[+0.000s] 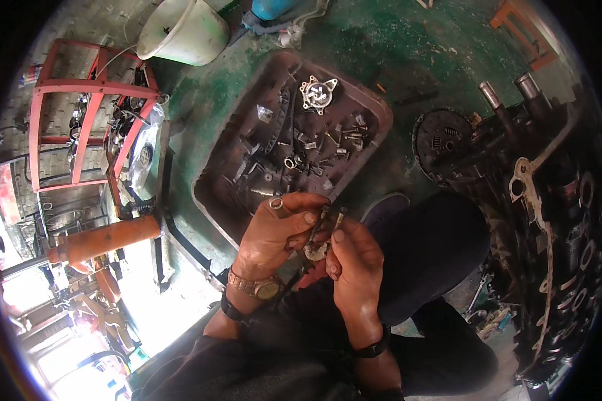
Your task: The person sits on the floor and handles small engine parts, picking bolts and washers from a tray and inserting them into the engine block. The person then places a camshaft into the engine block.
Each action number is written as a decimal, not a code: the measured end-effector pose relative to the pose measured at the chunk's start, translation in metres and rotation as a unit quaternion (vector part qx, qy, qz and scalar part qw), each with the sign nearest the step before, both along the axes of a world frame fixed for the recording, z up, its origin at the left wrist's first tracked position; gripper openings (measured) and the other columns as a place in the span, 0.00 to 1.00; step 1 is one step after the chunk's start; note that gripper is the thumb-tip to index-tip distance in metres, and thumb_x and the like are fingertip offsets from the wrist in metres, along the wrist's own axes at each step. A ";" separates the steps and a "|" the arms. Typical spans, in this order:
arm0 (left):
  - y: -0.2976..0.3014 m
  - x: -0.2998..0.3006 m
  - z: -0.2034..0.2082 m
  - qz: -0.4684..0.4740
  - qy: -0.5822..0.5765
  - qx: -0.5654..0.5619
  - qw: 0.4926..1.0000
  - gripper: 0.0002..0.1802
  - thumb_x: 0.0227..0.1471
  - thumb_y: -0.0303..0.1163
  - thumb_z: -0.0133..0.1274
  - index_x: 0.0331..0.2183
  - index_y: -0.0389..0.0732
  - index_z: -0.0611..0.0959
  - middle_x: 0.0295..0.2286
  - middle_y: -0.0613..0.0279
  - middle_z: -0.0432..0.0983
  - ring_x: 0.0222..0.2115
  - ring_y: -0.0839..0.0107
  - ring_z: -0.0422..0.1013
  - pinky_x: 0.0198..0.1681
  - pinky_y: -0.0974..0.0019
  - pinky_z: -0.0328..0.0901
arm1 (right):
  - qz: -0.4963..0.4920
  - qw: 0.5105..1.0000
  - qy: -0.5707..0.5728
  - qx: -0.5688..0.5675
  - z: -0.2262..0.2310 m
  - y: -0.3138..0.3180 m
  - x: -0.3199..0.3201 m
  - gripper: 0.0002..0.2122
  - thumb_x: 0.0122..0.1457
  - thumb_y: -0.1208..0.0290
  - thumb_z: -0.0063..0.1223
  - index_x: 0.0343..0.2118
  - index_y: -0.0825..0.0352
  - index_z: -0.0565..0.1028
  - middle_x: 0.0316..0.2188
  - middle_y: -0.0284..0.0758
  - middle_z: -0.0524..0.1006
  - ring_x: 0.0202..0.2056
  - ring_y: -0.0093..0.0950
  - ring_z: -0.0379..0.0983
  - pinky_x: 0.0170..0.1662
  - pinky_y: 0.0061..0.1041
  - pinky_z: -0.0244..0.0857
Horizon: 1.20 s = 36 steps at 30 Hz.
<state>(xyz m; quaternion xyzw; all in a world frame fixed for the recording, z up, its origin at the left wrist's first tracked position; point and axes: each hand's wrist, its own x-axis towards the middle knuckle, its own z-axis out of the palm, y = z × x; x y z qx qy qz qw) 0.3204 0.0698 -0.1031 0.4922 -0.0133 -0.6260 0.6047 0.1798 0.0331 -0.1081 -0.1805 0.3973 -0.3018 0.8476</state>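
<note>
In front of my lap, both hands are close together at the near edge of a brown plastic tray point(360, 99). My left hand point(274, 230) pinches a slim dark metal piece point(317, 228) that looks like a bolt; the fingers partly cover it. Between the thumb and fingers of my right hand point(356, 262) is a small bolt point(340, 218) with a dark head and a brassy shank. A crumpled whitish rag point(316, 251) shows between the hands; which hand grips it is unclear. Several loose bolts and fittings point(308, 144) lie in the tray, beyond my fingers.
A silver round pump housing point(308, 88) sits at the tray's far end. To the right stand a dark engine block point(562, 234) and a toothed disc point(441, 144). On the left are a red metal rack point(90, 87) and an orange cylinder point(107, 238). A whitish bucket point(187, 37) stands behind.
</note>
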 end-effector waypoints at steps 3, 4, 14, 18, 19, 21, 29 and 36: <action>-0.001 -0.001 0.002 0.001 -0.014 0.006 1.000 0.13 0.49 0.20 0.52 0.40 0.29 0.76 0.27 0.60 0.74 0.16 0.83 0.58 0.18 0.81 0.53 | -0.008 1.000 -0.002 0.008 0.002 0.000 0.000 0.10 0.59 0.74 0.44 0.42 0.70 0.70 0.29 0.30 0.75 0.18 0.09 0.56 0.20 0.08 0.50; -0.001 -0.002 0.002 0.002 -0.018 0.003 1.000 0.14 0.49 0.20 0.52 0.40 0.29 0.76 0.27 0.60 0.74 0.16 0.83 0.58 0.18 0.81 0.53 | -0.012 1.000 -0.002 0.012 0.003 0.000 0.000 0.10 0.59 0.74 0.44 0.42 0.69 0.71 0.30 0.30 0.75 0.18 0.09 0.56 0.20 0.08 0.50; -0.013 -0.013 0.008 0.021 -0.043 0.030 0.998 0.14 0.49 0.21 0.51 0.41 0.31 0.74 0.26 0.60 0.74 0.12 0.86 0.55 0.14 0.83 0.49 | -0.015 1.000 -0.006 0.008 0.001 -0.001 -0.005 0.10 0.59 0.75 0.43 0.42 0.69 0.71 0.30 0.29 0.76 0.18 0.09 0.56 0.20 0.09 0.51; -0.015 -0.016 0.011 0.022 -0.044 0.031 0.998 0.14 0.48 0.21 0.51 0.41 0.31 0.74 0.26 0.60 0.73 0.11 0.85 0.56 0.14 0.83 0.49 | -0.021 1.000 -0.014 0.012 0.001 -0.001 -0.008 0.10 0.59 0.74 0.44 0.42 0.69 0.72 0.30 0.29 0.76 0.18 0.09 0.56 0.20 0.09 0.51; -0.015 -0.016 0.011 0.023 -0.041 0.030 0.998 0.15 0.48 0.21 0.51 0.41 0.31 0.74 0.26 0.60 0.73 0.11 0.85 0.56 0.14 0.83 0.49 | -0.022 1.000 -0.019 0.010 0.001 -0.001 -0.008 0.10 0.59 0.74 0.44 0.42 0.69 0.72 0.30 0.29 0.76 0.18 0.09 0.56 0.20 0.09 0.51; -0.015 -0.017 0.012 0.019 -0.042 0.028 0.999 0.15 0.48 0.21 0.52 0.41 0.32 0.74 0.26 0.59 0.73 0.11 0.84 0.56 0.14 0.82 0.49 | -0.028 0.999 -0.027 0.014 0.001 -0.001 -0.009 0.10 0.59 0.74 0.45 0.42 0.69 0.72 0.30 0.29 0.76 0.18 0.09 0.56 0.21 0.09 0.51; -0.008 -0.016 -0.002 0.013 -0.006 -0.007 1.000 0.15 0.48 0.21 0.51 0.41 0.33 0.74 0.25 0.58 0.72 0.13 0.83 0.56 0.14 0.81 0.49 | -0.059 0.998 -0.026 0.015 0.003 -0.001 -0.008 0.11 0.57 0.75 0.50 0.43 0.69 0.72 0.28 0.27 0.75 0.19 0.09 0.57 0.21 0.08 0.51; 0.004 -0.013 -0.013 0.023 0.043 -0.038 0.998 0.14 0.51 0.21 0.47 0.42 0.35 0.74 0.22 0.64 0.69 0.13 0.81 0.55 0.17 0.79 0.51 | -0.028 1.000 -0.006 0.001 0.003 0.002 -0.003 0.12 0.55 0.76 0.51 0.43 0.69 0.72 0.22 0.23 0.70 0.19 0.09 0.56 0.21 0.08 0.50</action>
